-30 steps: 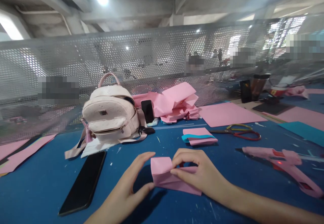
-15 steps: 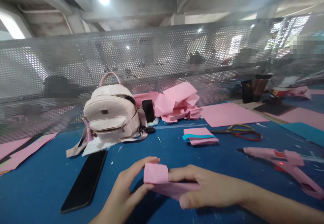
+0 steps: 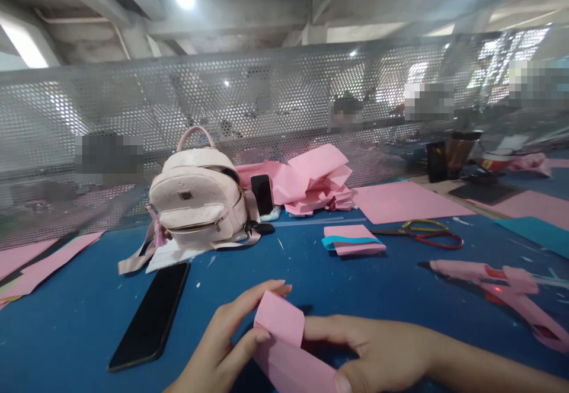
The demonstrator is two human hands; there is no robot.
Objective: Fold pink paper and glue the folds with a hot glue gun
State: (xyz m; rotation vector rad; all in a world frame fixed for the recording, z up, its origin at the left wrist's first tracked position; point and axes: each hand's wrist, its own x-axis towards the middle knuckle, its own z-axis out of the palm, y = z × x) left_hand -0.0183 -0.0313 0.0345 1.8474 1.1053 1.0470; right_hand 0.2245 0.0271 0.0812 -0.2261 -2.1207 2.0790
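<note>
A folded pink paper piece [image 3: 284, 328] is held low in the middle of the view, its squarish end tilted up and its longer part running down to the right. My left hand [image 3: 231, 334] pinches its left edge between thumb and fingers. On the other side my right hand [image 3: 368, 348] has its index finger against the squarish end and its thumb on the longer part. Beyond the hands lies a small folded pink piece with a blue strip [image 3: 353, 240]. A pink glue gun [image 3: 502, 280] with a red light lies to the right.
Scissors [image 3: 427, 233] lie behind the glue gun. A black phone [image 3: 151, 316] is at left. Farther back stand a pale pink backpack [image 3: 195, 194], crumpled pink paper [image 3: 317, 176] and a pink sheet [image 3: 409, 200], before a perforated metal screen [image 3: 284, 90].
The pink piece has tilted, its longer part swinging down toward me. My right hand has moved lower with it, while my left hand has shifted slightly right.
</note>
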